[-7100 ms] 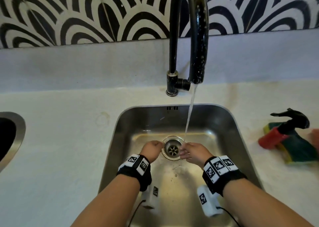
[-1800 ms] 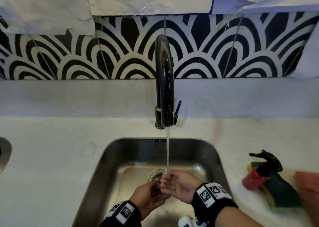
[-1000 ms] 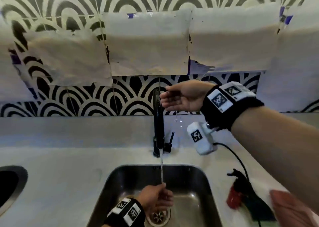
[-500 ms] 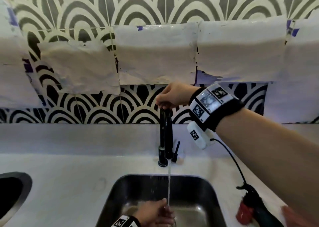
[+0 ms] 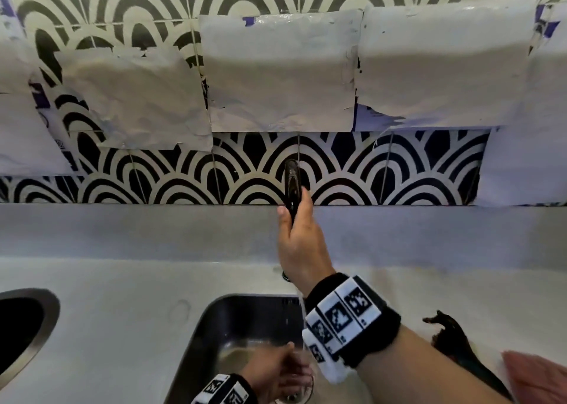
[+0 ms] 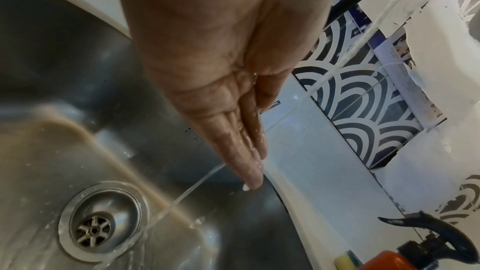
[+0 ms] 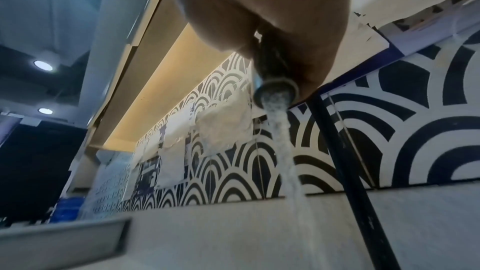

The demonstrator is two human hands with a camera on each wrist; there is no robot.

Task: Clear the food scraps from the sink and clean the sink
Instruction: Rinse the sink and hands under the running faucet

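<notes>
We wrap our right hand (image 5: 299,244) round the tap spout (image 5: 291,179) to aim its stream (image 6: 345,56) onto our flat, empty left hand (image 6: 223,93) over the sink (image 6: 64,52).

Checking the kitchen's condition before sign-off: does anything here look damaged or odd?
Yes. The paper sheets taped over the patterned backsplash have torn, ragged lower edges. The spray bottle lies tipped over beside the sink.

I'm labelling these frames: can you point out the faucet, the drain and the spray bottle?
faucet (image 5: 292,185), head view, top of its black arch.
drain (image 6: 94,229), left wrist view, centre of the strainer.
spray bottle (image 6: 439,233), left wrist view, black trigger head.
</notes>
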